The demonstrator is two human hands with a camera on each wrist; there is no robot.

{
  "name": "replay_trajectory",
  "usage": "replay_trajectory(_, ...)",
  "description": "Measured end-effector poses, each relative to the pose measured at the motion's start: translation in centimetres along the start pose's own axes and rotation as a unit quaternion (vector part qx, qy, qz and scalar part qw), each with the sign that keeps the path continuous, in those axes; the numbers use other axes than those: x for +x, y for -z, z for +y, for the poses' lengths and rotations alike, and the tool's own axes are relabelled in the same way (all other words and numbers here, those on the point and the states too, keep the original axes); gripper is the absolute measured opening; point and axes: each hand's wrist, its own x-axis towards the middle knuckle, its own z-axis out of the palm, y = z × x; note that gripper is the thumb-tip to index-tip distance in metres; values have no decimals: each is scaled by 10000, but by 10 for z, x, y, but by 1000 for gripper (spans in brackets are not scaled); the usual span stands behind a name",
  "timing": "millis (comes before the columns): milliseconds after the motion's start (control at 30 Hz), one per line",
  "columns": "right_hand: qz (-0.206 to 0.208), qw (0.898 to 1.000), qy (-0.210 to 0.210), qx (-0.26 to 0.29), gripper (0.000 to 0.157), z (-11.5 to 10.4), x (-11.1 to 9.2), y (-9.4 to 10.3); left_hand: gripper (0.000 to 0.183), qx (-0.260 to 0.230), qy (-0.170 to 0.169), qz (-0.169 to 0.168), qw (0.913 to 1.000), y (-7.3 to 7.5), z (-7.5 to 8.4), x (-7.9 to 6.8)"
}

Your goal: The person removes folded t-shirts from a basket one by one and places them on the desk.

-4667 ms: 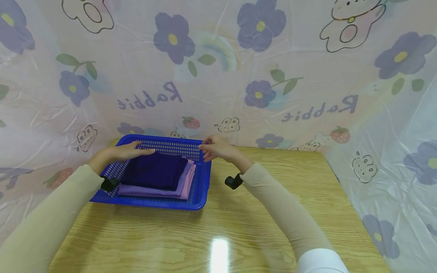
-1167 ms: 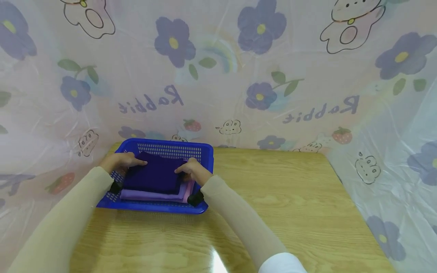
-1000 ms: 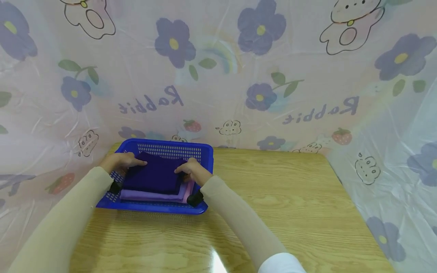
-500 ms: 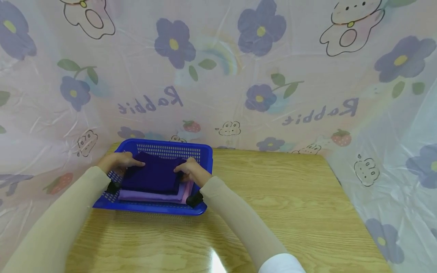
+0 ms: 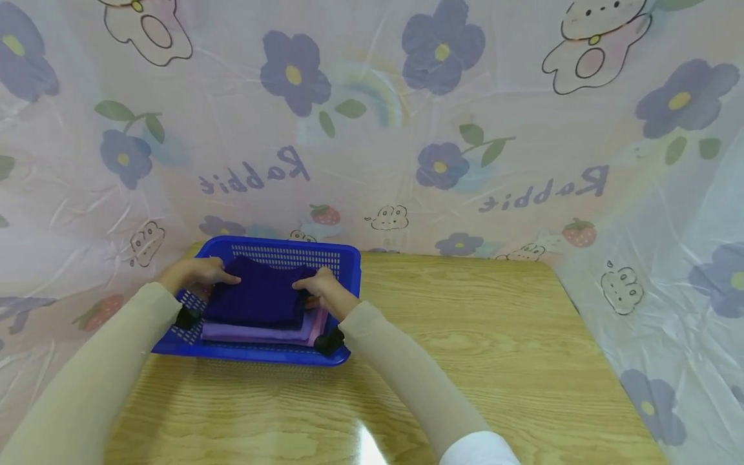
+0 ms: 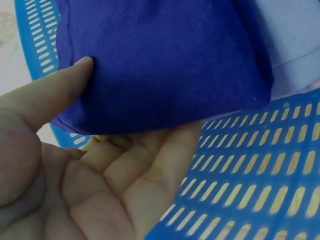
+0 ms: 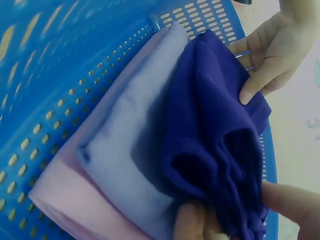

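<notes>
A folded navy cloth (image 5: 256,300), possibly a garment, lies on top of a stack in the blue plastic basket (image 5: 250,354). Under it are a folded lilac cloth (image 5: 250,332) and a pink one (image 7: 75,192). My left hand (image 5: 200,272) pinches the navy cloth's left edge; in the left wrist view its thumb presses on top while the fingers go underneath. At the right edge, my right hand (image 5: 327,292) grips the same cloth, thumb above and fingers below, and the right wrist view shows the layers bunched there. That side looks raised off the lilac cloth.
The basket stands at the left back of a wooden table (image 5: 465,349). A patterned plastic sheet (image 5: 372,129) hangs behind and at both sides. Wood surface extends to the right and in front of the basket.
Both hands, earlier loose above the basket's left side and right rim, have come down and taken hold of the navy cloth's two edges. Over the last second they shift only slightly left.
</notes>
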Motion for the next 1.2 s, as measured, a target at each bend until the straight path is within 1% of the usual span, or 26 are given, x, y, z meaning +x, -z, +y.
replay_trajectory(100,28,9999,18,-157,58,-1,0,0,82,70,-79,47,9999,2,0,-3)
replay_trajectory(167,28,9997,-2,-226,55,-1,0,1,81,8,-76,16,10000,3,1,-5)
replay_trajectory(300,-135,9997,-76,-163,53,-5,0,4,84,-108,-38,-84,9999,5,1,-7)
replay_trajectory(367,-260,9996,-104,-63,56,-7,-1,7,84,-130,-43,-117,9998,7,1,-9)
replay_trajectory(467,-395,9992,-91,55,64,-11,-3,10,79,-83,-125,-110,9998,9,1,-11)
replay_trajectory(567,-508,9987,-70,71,68,-15,-4,13,65,-4,-243,-78,9997,11,1,-13)
replay_trajectory(600,-527,9986,-71,73,69,-15,-4,14,64,9,-275,-82,9996,11,2,-14)
replay_trajectory(700,-603,9981,-99,68,72,-17,-3,18,66,12,-308,-53,9995,11,4,-16)
replay_trajectory(800,-631,9979,-64,95,74,-19,-2,22,75,9,-322,-44,9995,11,8,-18)
replay_trajectory(867,-648,9978,-36,137,75,-21,-2,25,74,-12,-370,-50,9993,10,10,-19)
replay_trajectory(900,-666,9977,-15,129,74,-22,-2,26,72,-23,-383,-49,9993,9,11,-20)
replay_trajectory(1000,-699,9975,22,98,76,-26,-3,31,57,-86,-455,-10,9989,7,13,-21)
replay_trajectory(1100,-779,9969,51,44,79,-32,-5,39,44,-200,-542,68,9983,6,15,-22)
replay_trajectory(1133,-833,9965,63,42,80,-34,-6,41,44,-231,-569,79,9981,5,16,-22)
replay_trajectory(1200,-942,9955,90,32,81,-39,-8,47,53,-237,-666,101,9974,5,18,-23)
